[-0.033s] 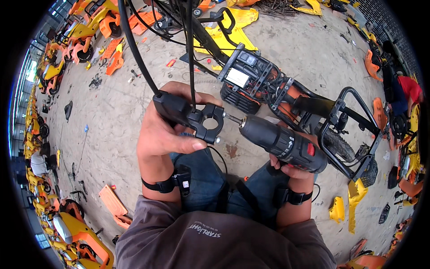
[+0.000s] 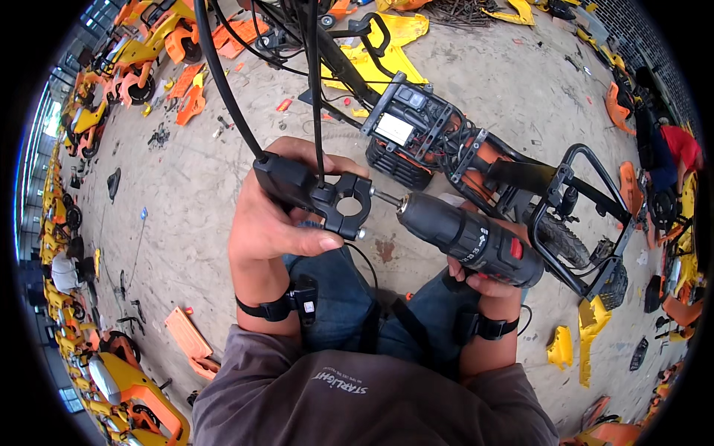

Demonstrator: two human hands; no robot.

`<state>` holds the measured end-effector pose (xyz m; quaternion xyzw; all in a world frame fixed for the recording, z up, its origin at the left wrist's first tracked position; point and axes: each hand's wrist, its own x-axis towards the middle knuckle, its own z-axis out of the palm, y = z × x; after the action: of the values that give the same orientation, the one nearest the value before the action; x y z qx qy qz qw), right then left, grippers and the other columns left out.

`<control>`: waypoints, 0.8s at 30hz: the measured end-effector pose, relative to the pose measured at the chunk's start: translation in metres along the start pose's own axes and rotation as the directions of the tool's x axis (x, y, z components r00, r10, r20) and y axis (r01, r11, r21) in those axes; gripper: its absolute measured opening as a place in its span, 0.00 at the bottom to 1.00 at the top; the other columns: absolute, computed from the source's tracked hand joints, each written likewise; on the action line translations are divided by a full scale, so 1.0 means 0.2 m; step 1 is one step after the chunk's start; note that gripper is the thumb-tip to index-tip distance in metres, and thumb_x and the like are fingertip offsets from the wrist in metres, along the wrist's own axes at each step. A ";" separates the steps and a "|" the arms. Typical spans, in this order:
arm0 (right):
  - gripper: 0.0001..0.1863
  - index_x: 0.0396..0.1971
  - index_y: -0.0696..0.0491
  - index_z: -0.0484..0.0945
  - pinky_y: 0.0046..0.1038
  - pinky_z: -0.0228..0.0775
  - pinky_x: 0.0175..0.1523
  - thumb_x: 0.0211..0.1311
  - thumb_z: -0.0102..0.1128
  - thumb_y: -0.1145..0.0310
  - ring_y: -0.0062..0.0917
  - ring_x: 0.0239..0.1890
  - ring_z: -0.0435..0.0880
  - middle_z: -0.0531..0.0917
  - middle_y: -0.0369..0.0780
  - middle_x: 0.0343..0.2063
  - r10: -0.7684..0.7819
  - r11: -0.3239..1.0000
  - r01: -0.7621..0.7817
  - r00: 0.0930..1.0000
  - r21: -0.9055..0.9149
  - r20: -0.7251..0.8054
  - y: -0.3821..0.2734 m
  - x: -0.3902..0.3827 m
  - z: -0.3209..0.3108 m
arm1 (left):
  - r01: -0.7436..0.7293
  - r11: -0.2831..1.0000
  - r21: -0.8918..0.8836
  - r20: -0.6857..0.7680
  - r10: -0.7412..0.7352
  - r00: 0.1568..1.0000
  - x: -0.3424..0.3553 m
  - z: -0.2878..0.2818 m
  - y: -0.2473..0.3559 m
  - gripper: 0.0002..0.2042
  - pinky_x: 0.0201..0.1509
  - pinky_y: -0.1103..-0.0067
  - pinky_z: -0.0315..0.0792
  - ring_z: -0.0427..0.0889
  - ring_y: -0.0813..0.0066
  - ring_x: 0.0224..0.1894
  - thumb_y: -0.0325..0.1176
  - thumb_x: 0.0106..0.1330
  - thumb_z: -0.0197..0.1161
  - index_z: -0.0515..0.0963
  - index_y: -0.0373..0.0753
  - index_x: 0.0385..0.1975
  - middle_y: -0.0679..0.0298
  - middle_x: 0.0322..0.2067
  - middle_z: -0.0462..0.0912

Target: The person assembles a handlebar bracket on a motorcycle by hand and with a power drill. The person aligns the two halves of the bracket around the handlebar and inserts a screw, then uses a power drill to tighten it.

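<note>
My left hand [image 2: 260,212] is closed around a black brake lever bracket [image 2: 286,178], its thumb along the lower side. The bracket's round clamp ring [image 2: 364,195] faces right, with silver bolts on its right side. Two black cables [image 2: 316,97] run upward from the bracket. In my right hand [image 2: 491,282] is a black cordless drill [image 2: 461,232], held with its nose to the left; most of the grip is hidden behind its body. The drill's bit [image 2: 385,197] reaches the upper bolt at the clamp's right side.
A stripped scooter frame [image 2: 520,171] with wiring and a wheel stands ahead and to the right. Yellow [image 2: 591,327] and orange panels [image 2: 187,332] lie on the concrete floor. Rows of yellow scooters [image 2: 141,394] line the left. Another person in red [image 2: 678,152] is at far right.
</note>
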<state>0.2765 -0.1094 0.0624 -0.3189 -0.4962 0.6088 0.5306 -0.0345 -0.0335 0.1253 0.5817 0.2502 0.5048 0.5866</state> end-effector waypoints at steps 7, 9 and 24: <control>0.35 0.43 0.73 0.70 0.22 0.74 0.28 0.38 0.70 0.63 0.25 0.22 0.80 0.80 0.45 0.24 0.012 1.000 -0.012 1.000 0.012 0.005 0.03 -0.03 -0.01 | 0.022 1.000 -0.010 -0.028 -0.022 0.999 0.00 0.02 0.01 0.36 0.24 0.92 0.62 0.70 0.91 0.22 0.27 0.29 0.82 0.69 0.37 0.43 0.44 0.43 0.82; 0.32 0.43 0.70 0.71 0.24 0.75 0.30 0.40 0.69 0.65 0.25 0.24 0.81 0.81 0.44 0.25 -0.031 0.999 0.033 0.997 -0.014 0.074 0.03 -0.01 -0.04 | 0.023 1.000 -0.008 0.000 -0.023 1.000 0.00 0.00 0.02 0.36 0.26 0.90 0.66 0.74 0.87 0.25 0.26 0.28 0.82 0.69 0.36 0.43 0.41 0.43 0.81; 0.21 0.44 0.60 0.78 0.29 0.76 0.41 0.46 0.68 0.78 0.30 0.35 0.85 0.84 0.43 0.35 -0.063 0.996 0.066 0.997 -0.060 0.047 0.13 -0.13 -0.11 | -0.030 0.995 -0.100 0.022 0.033 0.999 0.01 0.07 0.01 0.38 0.44 0.61 0.80 0.83 0.46 0.42 0.25 0.33 0.82 0.65 0.32 0.47 0.36 0.47 0.77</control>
<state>0.2944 -0.1277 0.0282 -0.3051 -0.5366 0.5829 0.5283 -0.0216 -0.0376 0.1301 0.5615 0.2085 0.5189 0.6099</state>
